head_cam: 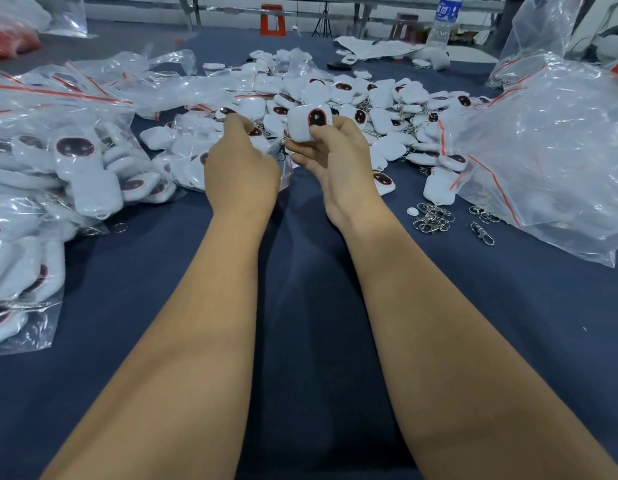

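My right hand is clamped on a white case: thumb on its near side, fingers curled behind it, so it is held upright above the table with its dark oval face turned toward me. The case sits in the air just in front of the pile, clear of the loose cases under it. My left hand is just beside the right, the two nearly touching at the knuckles. Its back is toward me and its fingers curl forward out of sight. A bit of metal chain shows just past those fingertips, between the hand and the case, but I cannot tell whether I am pinching it or only touching it. The pile of white cases spreads across the far middle of the dark blue table, many with the same dark face showing. To my left lie clear bags stuffed with more cases, with red seal strips along their tops. On my right is a big crumpled clear bag, and loose metal clasps lie just beside its near edge. A water bottle stands at the far right, an orange stool beyond the table.
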The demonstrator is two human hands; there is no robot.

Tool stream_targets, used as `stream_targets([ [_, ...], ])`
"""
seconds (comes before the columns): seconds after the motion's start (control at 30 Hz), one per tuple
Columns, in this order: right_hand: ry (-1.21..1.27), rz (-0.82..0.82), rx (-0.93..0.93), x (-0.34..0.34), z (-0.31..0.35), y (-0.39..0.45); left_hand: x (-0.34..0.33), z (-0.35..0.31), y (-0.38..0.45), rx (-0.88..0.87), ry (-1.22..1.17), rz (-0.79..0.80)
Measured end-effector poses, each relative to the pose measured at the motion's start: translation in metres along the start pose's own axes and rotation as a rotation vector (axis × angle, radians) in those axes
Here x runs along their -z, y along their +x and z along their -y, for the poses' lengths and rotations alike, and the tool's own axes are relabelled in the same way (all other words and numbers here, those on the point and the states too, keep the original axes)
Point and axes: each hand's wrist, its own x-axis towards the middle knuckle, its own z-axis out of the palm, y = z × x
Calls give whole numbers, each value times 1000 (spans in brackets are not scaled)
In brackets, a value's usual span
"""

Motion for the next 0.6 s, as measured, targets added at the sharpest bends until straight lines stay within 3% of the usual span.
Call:
stream_targets([
  [0.1, -66, 23, -30, -3, -4, 0, 2, -6, 0, 92, -284, -27],
  [0.2, -435, -40, 54, -1, -11, 2, 2, -10, -1, 105, -451, -53],
  [0.27, -629, -18, 129, 0, -15, 1, 1, -13, -2, 68, -487, -64],
  [0.4, -666, -64, 126, 0, -17, -1, 1, -18, -6, -26, -538, -87],
  [0.6, -878, 180, 164, -3, -16, -8, -4, -17, -8, -133, -478, -65],
])
